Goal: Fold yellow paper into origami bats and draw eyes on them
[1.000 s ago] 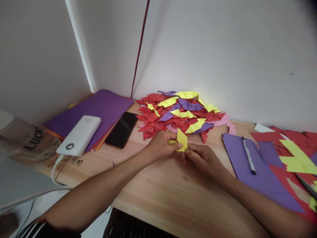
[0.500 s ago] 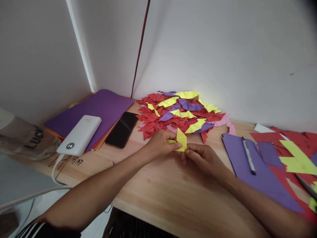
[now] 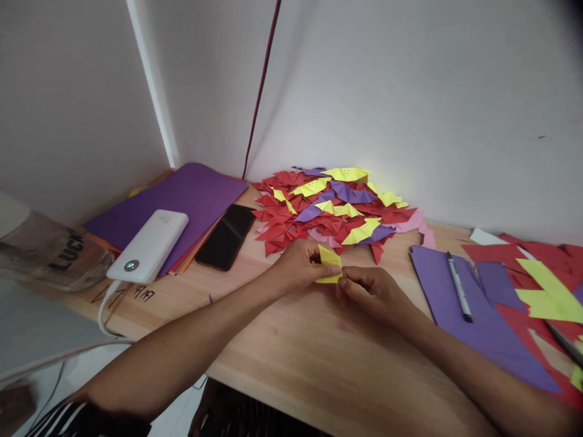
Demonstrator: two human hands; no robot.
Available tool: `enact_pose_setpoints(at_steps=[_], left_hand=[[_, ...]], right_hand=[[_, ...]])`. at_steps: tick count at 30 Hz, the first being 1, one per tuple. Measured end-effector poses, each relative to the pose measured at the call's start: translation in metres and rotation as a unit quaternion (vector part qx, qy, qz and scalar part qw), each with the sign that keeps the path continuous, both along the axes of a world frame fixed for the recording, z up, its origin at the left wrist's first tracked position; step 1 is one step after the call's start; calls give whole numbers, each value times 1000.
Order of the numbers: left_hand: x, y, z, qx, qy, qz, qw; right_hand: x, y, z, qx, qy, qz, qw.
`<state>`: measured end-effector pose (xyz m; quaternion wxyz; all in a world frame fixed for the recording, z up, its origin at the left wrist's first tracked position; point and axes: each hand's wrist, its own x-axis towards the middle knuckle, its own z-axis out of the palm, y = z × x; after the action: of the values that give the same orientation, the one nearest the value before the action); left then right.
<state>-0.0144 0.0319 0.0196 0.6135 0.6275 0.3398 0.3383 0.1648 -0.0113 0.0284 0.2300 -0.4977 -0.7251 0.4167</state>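
Head view: L hand [image 3: 298, 266] & R hand [image 3: 371, 290] both pinch a small folded yellow paper [image 3: 328, 264], fingers closed on its edges, low over the wooden desk [image 3: 291, 352], just in front of a pile of folded paper shapes [image 3: 332, 206]. Phone [image 3: 225, 237] & white power bank [image 3: 148, 246] lie to the L; pen [image 3: 458, 285] on purple sheet [image 3: 473, 315] to the R.

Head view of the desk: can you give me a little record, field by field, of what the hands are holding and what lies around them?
Left hand: pinches the yellow paper piece from its left side
Right hand: pinches its lower right edge
Behind it: pile of folded paper shapes in red, yellow, purple and pink
Left side: black phone; white power bank on purple sheets
Right side: pen lying on a purple sheet
Surface: wooden table
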Motion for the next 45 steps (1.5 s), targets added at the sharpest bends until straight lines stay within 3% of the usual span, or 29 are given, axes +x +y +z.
enact_pose_setpoints(at_steps=[11, 16, 22, 29, 38, 42, 45], left_hand=[[1, -2, 3, 35, 31, 15, 999], [0, 1, 4, -23, 7, 41, 999], [-5, 3, 9, -99, 12, -11, 995], [-6, 4, 10, -39, 61, 31, 997], [-1, -1, 1, -150, -102, 44, 982], [2, -2, -2, -163, -105, 81, 978], [1, -1, -1, -119, -69, 97, 986]], right_hand=[[-1, 0, 0, -12, 1, 4, 1000], [0, 1, 1, -8, 20, -8, 1000], [3, 1, -6, 34, 26, -32, 999], [3, 0, -7, 33, 35, -46, 998], [3, 1, -8, 66, 47, -90, 993], [1, 0, -6, 72, 34, -67, 995], [1, 1, -6, 72, 24, -60, 995]])
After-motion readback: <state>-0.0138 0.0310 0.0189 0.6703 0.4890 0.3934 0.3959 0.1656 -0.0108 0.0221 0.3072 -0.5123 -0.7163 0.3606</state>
